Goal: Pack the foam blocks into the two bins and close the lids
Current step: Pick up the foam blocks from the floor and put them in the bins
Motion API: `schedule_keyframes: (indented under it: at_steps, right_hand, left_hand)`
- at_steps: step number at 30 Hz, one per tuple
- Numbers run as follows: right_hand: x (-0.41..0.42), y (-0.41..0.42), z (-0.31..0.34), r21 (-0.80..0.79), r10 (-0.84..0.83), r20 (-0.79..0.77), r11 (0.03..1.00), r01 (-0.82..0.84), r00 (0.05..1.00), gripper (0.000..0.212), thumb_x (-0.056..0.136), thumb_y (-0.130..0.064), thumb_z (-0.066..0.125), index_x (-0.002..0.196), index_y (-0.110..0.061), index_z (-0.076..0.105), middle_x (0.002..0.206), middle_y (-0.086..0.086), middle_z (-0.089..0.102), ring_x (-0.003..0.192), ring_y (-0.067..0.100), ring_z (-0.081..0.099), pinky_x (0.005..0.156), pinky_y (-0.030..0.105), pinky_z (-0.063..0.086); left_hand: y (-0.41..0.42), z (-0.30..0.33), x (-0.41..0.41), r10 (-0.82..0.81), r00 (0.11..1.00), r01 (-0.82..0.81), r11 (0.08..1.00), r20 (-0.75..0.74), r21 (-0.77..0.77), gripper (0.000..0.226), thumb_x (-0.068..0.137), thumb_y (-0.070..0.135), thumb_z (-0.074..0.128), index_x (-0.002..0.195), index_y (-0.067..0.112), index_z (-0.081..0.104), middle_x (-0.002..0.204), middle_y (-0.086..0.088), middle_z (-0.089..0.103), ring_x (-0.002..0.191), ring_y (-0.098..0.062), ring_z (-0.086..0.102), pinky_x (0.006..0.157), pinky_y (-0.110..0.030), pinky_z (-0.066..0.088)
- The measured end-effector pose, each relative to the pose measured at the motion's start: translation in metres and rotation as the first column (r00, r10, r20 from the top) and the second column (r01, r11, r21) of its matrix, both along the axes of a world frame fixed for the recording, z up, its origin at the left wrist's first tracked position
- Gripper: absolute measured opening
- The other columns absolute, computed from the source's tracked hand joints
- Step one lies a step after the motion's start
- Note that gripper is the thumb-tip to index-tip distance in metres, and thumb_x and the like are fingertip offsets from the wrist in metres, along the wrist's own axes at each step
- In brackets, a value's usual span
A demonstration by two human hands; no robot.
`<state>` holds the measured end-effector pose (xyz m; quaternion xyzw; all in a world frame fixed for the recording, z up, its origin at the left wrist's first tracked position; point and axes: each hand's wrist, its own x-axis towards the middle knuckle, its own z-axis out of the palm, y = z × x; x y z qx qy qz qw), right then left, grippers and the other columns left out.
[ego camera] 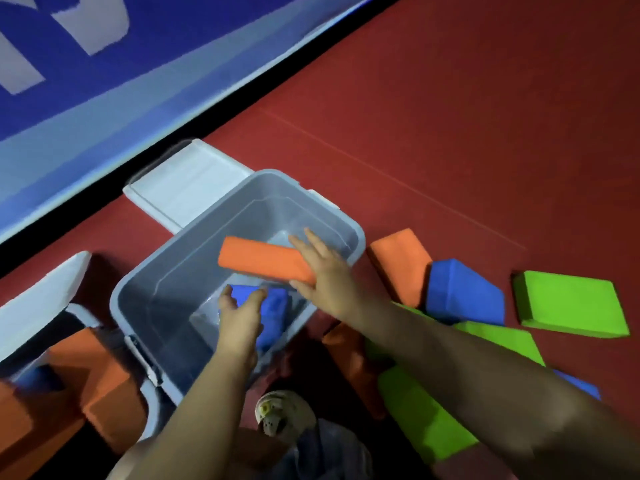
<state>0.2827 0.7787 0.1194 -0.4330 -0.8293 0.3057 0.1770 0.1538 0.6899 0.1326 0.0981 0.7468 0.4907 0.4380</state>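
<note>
A grey bin (194, 258) stands open on the red floor, its white lid (187, 181) lying behind it. My right hand (325, 271) grips one end of an orange foam block (263, 259) above the bin's opening. My left hand (240, 315) reaches into the bin with loosely curled fingers, just over a blue foam block (277, 310) on the bottom; whether it touches the block is unclear. A second bin (79, 344) at the left edge holds orange blocks (100, 368) and a blue one (34, 379).
Loose blocks lie to the right of the bin: orange (398, 261), blue (460, 292), green (571, 306), another green (419, 414) near my arm. A shoe (280, 410) shows at the bottom. A blue padded wall (104, 64) runs along the back left.
</note>
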Motion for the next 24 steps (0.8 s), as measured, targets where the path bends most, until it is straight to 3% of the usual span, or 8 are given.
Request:
schedule_keyframes:
  at_steps: [4,9,11,13,15,18,21,24]
  right_hand:
    - [0.101,-0.016,-0.035,-0.033,-0.312,0.184,0.946,0.324,0.932,0.071,0.078,-0.028,0.069,0.142,-0.013,0.042,0.148,0.024,0.034,0.134,0.04,0.037,0.109,0.046,0.032]
    - [0.219,-0.057,-0.063,0.04,-0.614,0.503,0.72,0.693,0.608,0.073,0.072,-0.036,0.077,0.136,-0.016,0.048,0.149,0.02,0.03,0.136,0.036,0.033,0.104,0.059,0.032]
    - [0.248,-0.071,-0.068,-0.056,-0.702,0.551,0.508,0.859,0.451,0.077,0.073,-0.04,0.076,0.139,-0.016,0.042,0.151,0.02,0.023,0.138,0.036,0.028,0.105,0.057,0.029]
    - [0.267,-0.082,-0.08,-0.184,-0.835,0.5,0.155,0.97,0.229,0.08,0.073,-0.043,0.076,0.137,-0.008,0.043,0.143,0.027,0.032,0.13,0.041,0.036,0.103,0.051,0.033]
    - [0.278,-0.09,-0.099,-0.382,-0.875,0.478,-0.127,0.915,0.079,0.078,0.074,-0.049,0.073,0.13,-0.001,0.046,0.131,0.028,0.047,0.116,0.042,0.051,0.093,0.048,0.046]
    - [0.277,-0.102,-0.122,-0.677,-0.885,0.465,-0.367,0.638,-0.016,0.064,0.074,-0.056,0.07,0.111,-0.008,0.051,0.098,0.015,0.061,0.075,0.029,0.061,0.055,0.033,0.049]
    - [0.262,-0.103,-0.124,-0.809,-0.862,0.508,-0.477,0.343,-0.002,0.051,0.08,-0.061,0.061,0.09,-0.013,0.049,0.085,0.01,0.052,0.067,0.022,0.05,0.063,0.038,0.048]
    - [0.253,-0.099,-0.13,-0.86,-0.858,0.496,-0.507,0.063,-0.134,0.056,0.078,-0.057,0.065,0.109,-0.015,0.046,0.107,0.011,0.049,0.076,0.026,0.05,0.085,0.042,0.045]
  left_hand:
    - [0.013,-0.006,0.057,-0.206,0.96,0.207,0.978,0.191,0.018,0.03,0.089,0.025,0.061,0.115,0.031,0.047,0.121,-0.004,0.06,0.099,-0.017,0.059,0.081,-0.034,0.045]
    - [0.016,-0.018,0.128,-0.463,0.8,0.493,0.87,0.383,0.021,0.016,0.093,0.013,0.058,0.106,0.018,0.051,0.074,0.0,0.066,0.054,-0.005,0.062,0.048,-0.016,0.048]
    - [0.018,-0.023,0.144,-0.49,0.749,0.535,0.844,0.445,0.028,0.024,0.085,0.02,0.065,0.103,0.011,0.054,0.068,-0.001,0.062,0.051,-0.01,0.058,0.044,-0.018,0.045]
    - [0.018,-0.025,0.156,-0.474,0.726,0.529,0.848,0.498,0.035,0.067,0.065,0.033,0.073,0.121,0.005,0.051,0.079,-0.004,0.059,0.063,-0.015,0.057,0.051,-0.025,0.044]
    - [0.018,-0.023,0.168,-0.44,0.704,0.509,0.86,0.558,0.035,0.098,0.054,0.038,0.075,0.141,0.008,0.039,0.101,-0.005,0.056,0.074,-0.019,0.058,0.058,-0.029,0.046]
    - [0.018,-0.024,0.178,-0.405,0.707,0.477,0.878,0.58,0.032,0.085,0.068,0.032,0.07,0.144,0.015,0.036,0.12,-0.008,0.049,0.081,-0.017,0.06,0.062,-0.032,0.045]
    - [0.02,-0.029,0.183,-0.351,0.726,0.437,0.899,0.592,-0.003,0.059,0.084,0.027,0.062,0.139,0.017,0.043,0.124,-0.011,0.051,0.083,-0.017,0.06,0.063,-0.032,0.046]
    - [0.018,-0.033,0.182,-0.321,0.742,0.412,0.911,0.589,-0.023,0.05,0.089,0.025,0.058,0.137,0.017,0.045,0.117,-0.003,0.052,0.087,-0.02,0.062,0.068,-0.035,0.048]
